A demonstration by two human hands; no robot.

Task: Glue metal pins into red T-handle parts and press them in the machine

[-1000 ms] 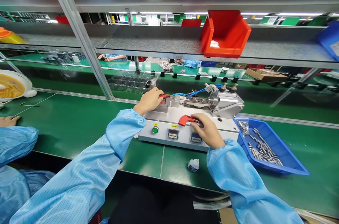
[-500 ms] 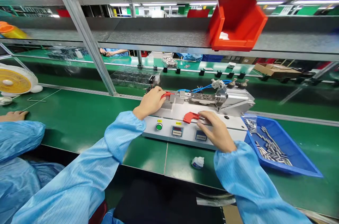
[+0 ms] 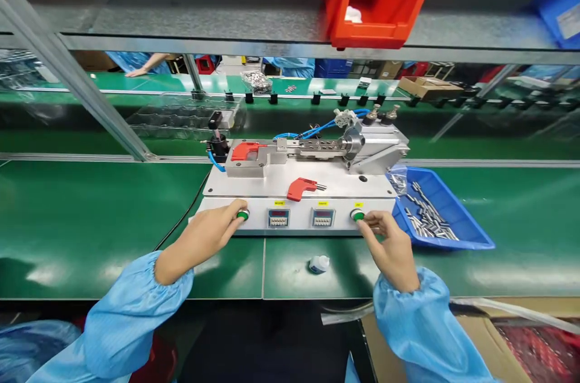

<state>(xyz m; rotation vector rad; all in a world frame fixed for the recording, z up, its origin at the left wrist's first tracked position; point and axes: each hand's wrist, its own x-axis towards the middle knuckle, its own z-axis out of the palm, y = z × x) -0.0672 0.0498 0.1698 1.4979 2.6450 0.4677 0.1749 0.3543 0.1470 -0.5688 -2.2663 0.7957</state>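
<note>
Workbench [image 3: 81,214]: green, below a grey shelf [image 3: 217,14].
Red bin [image 3: 367,34]: on the shelf, something white [image 3: 353,14] inside (too small to name).
Blue tray [image 3: 469,235]: metal tubes [image 3: 428,220], a clear bag [image 3: 398,179]; beside the machine [image 3: 344,185].
Machine: one red grip [image 3: 243,151] in its left holder, another [image 3: 299,188] lying on top.
Left green button [image 3: 243,214]: left hand [image 3: 206,235], loosely open, against it.
Right green button [image 3: 357,215]: right hand [image 3: 393,250] likewise, hands well apart.

The left hand [image 3: 202,237] has moved from the red piece [image 3: 241,151] near the left edge of the machine [image 3: 256,186] to the left green button [image 3: 243,214]. The right hand [image 3: 392,248] has released the second red piece [image 3: 297,189] near the front edge and is now at the right green button [image 3: 357,215].
</note>
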